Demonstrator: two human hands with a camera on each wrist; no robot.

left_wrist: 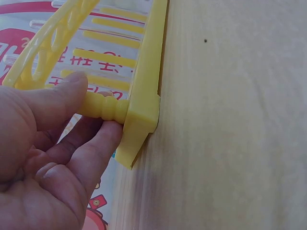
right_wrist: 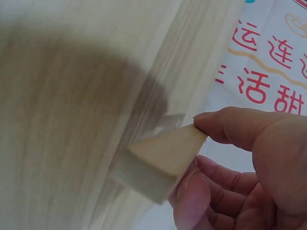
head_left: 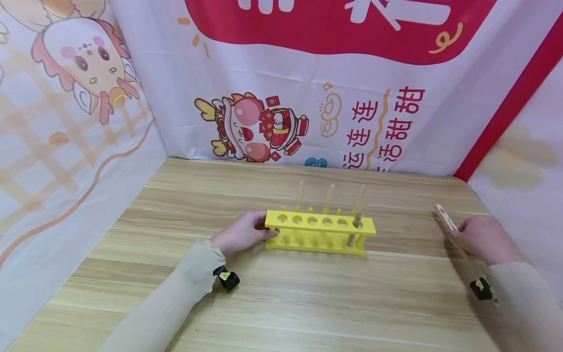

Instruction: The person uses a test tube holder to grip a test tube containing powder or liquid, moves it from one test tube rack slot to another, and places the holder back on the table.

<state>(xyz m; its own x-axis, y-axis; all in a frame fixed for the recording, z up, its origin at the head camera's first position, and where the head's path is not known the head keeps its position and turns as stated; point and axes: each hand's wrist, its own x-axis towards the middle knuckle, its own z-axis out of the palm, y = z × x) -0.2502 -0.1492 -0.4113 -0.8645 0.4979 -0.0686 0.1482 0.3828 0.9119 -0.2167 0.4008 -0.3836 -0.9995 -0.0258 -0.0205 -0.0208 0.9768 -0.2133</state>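
A yellow test tube rack [head_left: 320,222] stands on the wooden table. My left hand [head_left: 244,231] holds it at its left end; in the left wrist view the thumb and fingers [left_wrist: 98,148] are around the ridged end post [left_wrist: 103,106]. Clear test tubes [head_left: 300,195] rise along the rack's back side, and a greyish tube [head_left: 357,220] passes through its rightmost hole. At the table's right side my right hand [head_left: 486,239] pinches a pale, flat wooden piece [right_wrist: 165,151] between thumb and fingers. Dark marks show on that piece in the head view; its kind is unclear.
The wooden table [head_left: 281,303] reaches back to a printed cloth [head_left: 171,98] with red characters and cartoon figures. More cloth hangs at the left and right sides. Black devices [head_left: 226,278] are strapped at both wrists.
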